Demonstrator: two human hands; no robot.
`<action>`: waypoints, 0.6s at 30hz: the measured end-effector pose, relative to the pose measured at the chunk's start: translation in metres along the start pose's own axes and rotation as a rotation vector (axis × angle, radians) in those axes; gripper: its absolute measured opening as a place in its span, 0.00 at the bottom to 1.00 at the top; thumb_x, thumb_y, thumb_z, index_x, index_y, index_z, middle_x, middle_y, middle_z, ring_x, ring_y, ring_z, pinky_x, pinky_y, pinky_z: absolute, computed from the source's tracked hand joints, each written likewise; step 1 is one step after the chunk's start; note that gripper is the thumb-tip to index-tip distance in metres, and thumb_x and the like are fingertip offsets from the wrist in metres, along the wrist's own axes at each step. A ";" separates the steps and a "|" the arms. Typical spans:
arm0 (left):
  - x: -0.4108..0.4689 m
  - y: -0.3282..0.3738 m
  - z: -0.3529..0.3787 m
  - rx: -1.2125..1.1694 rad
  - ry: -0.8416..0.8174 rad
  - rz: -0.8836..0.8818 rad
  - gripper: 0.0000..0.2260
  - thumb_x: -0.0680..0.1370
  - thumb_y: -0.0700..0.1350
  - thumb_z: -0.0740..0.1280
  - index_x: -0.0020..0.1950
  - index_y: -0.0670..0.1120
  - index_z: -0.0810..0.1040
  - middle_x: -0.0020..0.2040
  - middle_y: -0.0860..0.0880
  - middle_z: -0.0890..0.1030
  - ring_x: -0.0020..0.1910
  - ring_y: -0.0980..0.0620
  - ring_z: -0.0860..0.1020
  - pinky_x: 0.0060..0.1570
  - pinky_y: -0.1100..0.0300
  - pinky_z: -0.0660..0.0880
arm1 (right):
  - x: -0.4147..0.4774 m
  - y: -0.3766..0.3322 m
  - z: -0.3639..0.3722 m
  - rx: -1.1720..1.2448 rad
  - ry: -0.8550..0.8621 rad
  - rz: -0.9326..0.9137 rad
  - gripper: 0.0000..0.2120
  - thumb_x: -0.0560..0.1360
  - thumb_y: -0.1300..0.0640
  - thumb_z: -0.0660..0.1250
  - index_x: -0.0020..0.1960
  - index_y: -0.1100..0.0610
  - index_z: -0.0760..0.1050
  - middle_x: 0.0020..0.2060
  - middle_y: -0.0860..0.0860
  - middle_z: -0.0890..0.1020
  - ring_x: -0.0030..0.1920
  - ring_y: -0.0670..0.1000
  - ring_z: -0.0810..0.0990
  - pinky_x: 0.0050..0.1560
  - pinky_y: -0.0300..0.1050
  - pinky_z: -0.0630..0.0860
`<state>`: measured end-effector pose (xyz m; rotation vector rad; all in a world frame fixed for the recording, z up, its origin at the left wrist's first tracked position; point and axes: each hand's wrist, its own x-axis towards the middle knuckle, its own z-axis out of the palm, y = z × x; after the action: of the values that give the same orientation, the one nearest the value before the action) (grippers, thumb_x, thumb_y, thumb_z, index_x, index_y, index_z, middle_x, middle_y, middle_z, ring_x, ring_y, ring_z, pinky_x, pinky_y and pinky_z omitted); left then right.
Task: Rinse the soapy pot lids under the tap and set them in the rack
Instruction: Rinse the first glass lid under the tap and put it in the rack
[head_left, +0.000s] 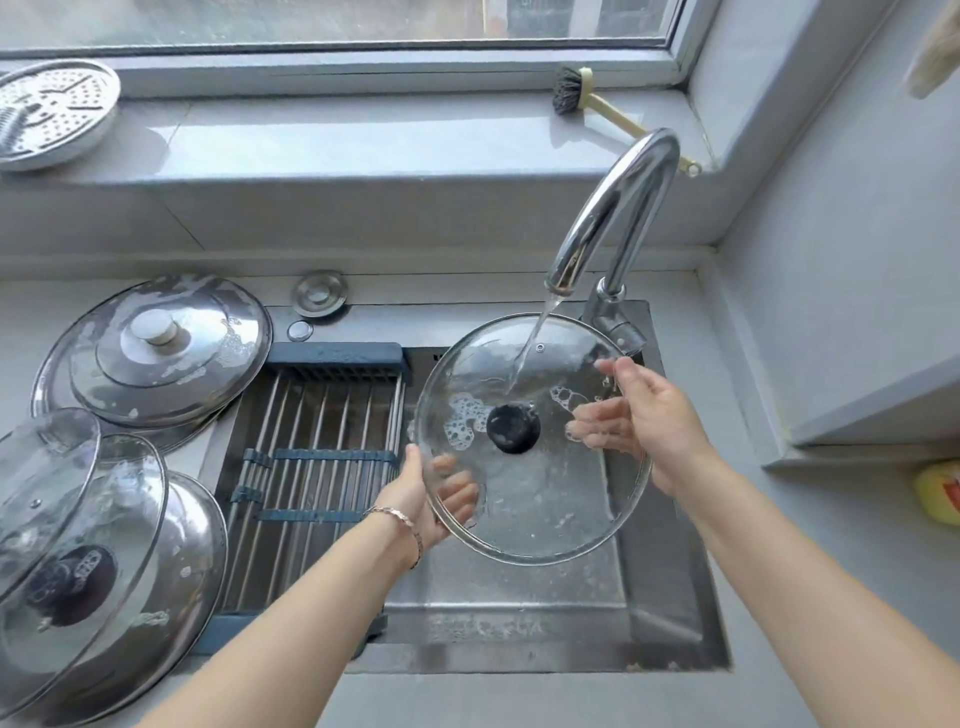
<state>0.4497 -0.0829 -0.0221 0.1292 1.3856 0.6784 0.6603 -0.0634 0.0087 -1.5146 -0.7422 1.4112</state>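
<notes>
The grey table (519, 701) carries soapy lids on its left side: a steel lid (156, 348) resting over a larger one, and nearer, a stack of lids (78, 545) (glass on top). A sink plug (319, 293) lies by the back wall.

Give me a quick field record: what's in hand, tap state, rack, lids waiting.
in hand: glass lid, tilted over the sink
left hand: grips its lower-left rim
right hand: holds its right rim
tap: running, stream lands just above the black knob
suds: foam patches beside the knob
rack: across the sink's left side, no lid on it
waiting: steel lid and a soapy stack, left of the rack
</notes>
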 end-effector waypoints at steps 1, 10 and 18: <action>0.001 0.001 0.001 0.021 -0.007 -0.022 0.23 0.80 0.60 0.45 0.45 0.45 0.72 0.43 0.45 0.76 0.39 0.49 0.76 0.39 0.56 0.75 | -0.001 -0.004 -0.001 -0.017 -0.010 -0.016 0.10 0.80 0.50 0.56 0.50 0.53 0.73 0.27 0.56 0.82 0.28 0.53 0.83 0.26 0.39 0.79; -0.006 0.006 -0.013 0.122 -0.068 -0.062 0.18 0.79 0.57 0.55 0.49 0.44 0.76 0.37 0.46 0.80 0.35 0.51 0.79 0.39 0.55 0.76 | 0.000 -0.023 -0.020 -0.030 -0.047 0.068 0.12 0.80 0.49 0.56 0.48 0.56 0.73 0.26 0.55 0.82 0.26 0.51 0.82 0.23 0.36 0.76; -0.015 0.024 -0.024 0.081 -0.041 0.104 0.19 0.76 0.50 0.64 0.58 0.37 0.75 0.46 0.39 0.81 0.37 0.47 0.80 0.42 0.54 0.80 | -0.003 0.028 -0.005 -0.574 0.023 0.165 0.17 0.80 0.54 0.56 0.61 0.65 0.71 0.47 0.58 0.80 0.39 0.51 0.83 0.42 0.44 0.78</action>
<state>0.4182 -0.0784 -0.0026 0.2799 1.3746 0.7021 0.6608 -0.0788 -0.0153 -2.0654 -1.0907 1.3606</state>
